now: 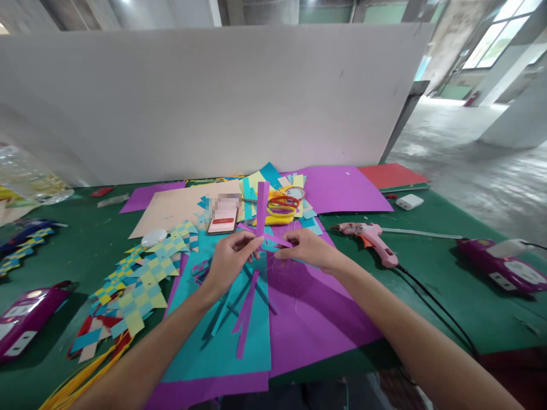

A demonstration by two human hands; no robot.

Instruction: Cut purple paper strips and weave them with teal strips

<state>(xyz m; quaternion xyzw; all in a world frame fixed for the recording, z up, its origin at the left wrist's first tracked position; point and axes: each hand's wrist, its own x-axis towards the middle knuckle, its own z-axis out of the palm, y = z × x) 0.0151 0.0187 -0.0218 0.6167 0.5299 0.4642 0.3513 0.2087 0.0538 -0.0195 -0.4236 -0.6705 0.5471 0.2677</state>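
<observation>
**Paper strips (262,208) crossed but far from finished**

The piece in hand looks to be at an early stage: a few purple and teal lengths cross near the fingertips, their long ends jutting out, one purple end standing upright at the centre of the frame. More loose strips (243,341) lie on the teal sheet (205,359) at lower centre, apparently not yet worked in. By contrast, the checkered pieces (149,279) left of centre look fully woven.

The paper strips are held between the two hands, raised over the sheets. The left hand (233,256) pinches the crossing between thumb and fingers; the right hand (301,249), just beside it but apart, pinches a purple end pointing right. Which strip passes over which is too small to tell. The pink glue gun (376,242), right of centre, lies away from both hands.
</observation>
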